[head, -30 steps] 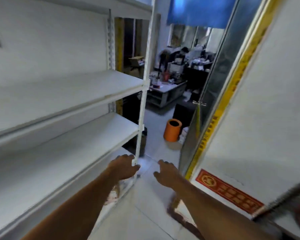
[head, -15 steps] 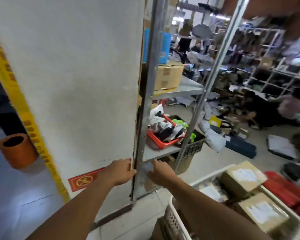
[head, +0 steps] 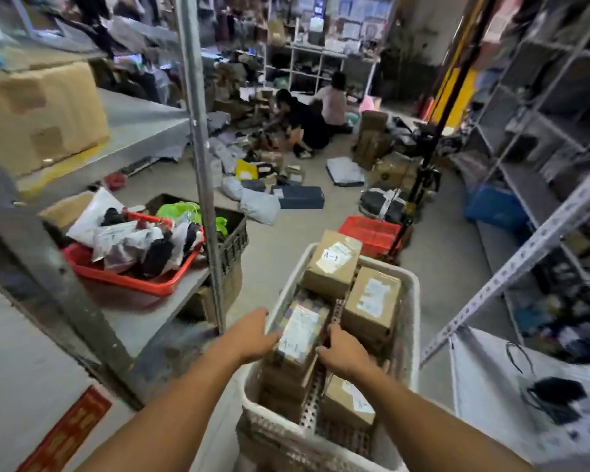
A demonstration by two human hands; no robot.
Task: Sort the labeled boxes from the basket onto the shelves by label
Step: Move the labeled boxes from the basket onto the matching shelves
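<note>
Box: the labeled box (head: 298, 330) is sat upright near the front of the white basket (head: 410, 321), flanked by both hands, probably to be lifted out.
Left hand (head: 252, 335): fingers curled round its left edge.
Right hand (head: 343, 349): fingers wrapped on the right edge.
Label: handwriting is blurred, maybe "A-1".
Hidden: lower boxes are covered; the target shelves can't be picked out.

Four labeled boxes (head: 332, 264) show – one white basket (head: 410, 321).

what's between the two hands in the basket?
Head view: a labeled box sits between the left hand and right hand, inside the white basket.
</note>
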